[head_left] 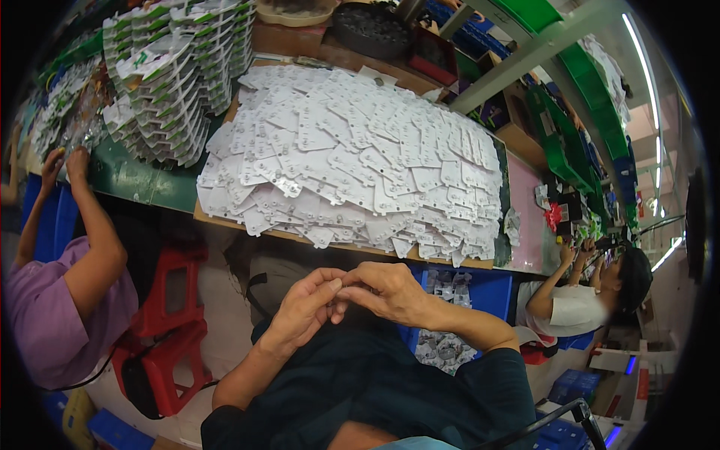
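well left of the pile of white plates (352, 157), i see a purple-shirted person (86, 292); just left of the pile, tall white-and-green stacks (161, 90) stand on the green table (160, 185). the pile lies on a brown board (255, 232). in front of it, my left hand (304, 306) meets my right hand (391, 292), fingers pinched together; i cannot tell whether either grasps anything. below the pile's right end is a blue bin (493, 291); well right of it, a white-shirted person (570, 309).

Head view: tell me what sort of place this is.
Most likely a factory assembly workshop: white flat parts heaped in bulk, stacked white-and-green pieces, and a co-worker in purple at the green bench.
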Available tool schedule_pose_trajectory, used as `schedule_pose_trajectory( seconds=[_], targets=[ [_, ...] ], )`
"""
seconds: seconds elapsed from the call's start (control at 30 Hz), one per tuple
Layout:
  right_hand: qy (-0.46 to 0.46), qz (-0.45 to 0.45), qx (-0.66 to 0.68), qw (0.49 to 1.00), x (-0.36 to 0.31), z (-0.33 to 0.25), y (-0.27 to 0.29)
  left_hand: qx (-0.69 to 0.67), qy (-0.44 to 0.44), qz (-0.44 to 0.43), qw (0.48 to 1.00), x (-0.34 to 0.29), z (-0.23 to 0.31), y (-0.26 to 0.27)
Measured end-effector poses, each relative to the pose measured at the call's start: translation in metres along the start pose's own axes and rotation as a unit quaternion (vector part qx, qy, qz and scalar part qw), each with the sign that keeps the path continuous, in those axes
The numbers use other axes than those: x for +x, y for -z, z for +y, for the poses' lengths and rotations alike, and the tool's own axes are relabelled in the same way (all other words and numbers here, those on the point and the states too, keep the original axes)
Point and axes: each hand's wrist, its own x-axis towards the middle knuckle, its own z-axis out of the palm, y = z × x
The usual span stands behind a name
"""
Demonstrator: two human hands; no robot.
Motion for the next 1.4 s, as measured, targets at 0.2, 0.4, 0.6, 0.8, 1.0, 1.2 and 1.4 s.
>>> schedule_pose_trajectory(
  seconds=[0.2, 0.4, 0.6, 0.8, 1.0, 1.2, 1.4],
  targets=[
    [0.016, 0.038, 0.057, 0.998, -0.008, 0.012, 0.009, 0.009, 0.016, -0.021, 1.0, 0.005, -0.001, -0.003],
    [0.047, 0.114, 0.043, 0.991, -0.001, 0.01, 0.038, 0.034, 0.019, -0.014, 0.999, 0.011, 0.003, -0.011],
    [-0.071, 0.121, 0.198, 0.97, 0.018, 0.009, 0.074, 0.019, 0.006, -0.028, 0.999, 0.014, 0.009, -0.011],
    [-0.064, 0.135, 0.155, 0.976, 0.062, 0.01, 0.119, 0.019, 0.013, -0.04, 0.999, 0.009, 0.017, -0.004],
    [0.0, 0.218, -0.133, 0.967, 0.162, 0.051, 0.2, -0.025, 0.035, -0.048, 0.998, 0.01, 0.019, 0.008],
    [-0.062, 0.174, -0.242, 0.952, 0.246, 0.135, 0.227, -0.018, 0.066, -0.006, 0.998, 0.014, 0.026, 0.018],
    [-0.073, 0.115, -0.357, 0.924, 0.284, 0.176, 0.218, 0.024, 0.108, 0.014, 0.994, 0.018, 0.023, 0.032]
  ],
)
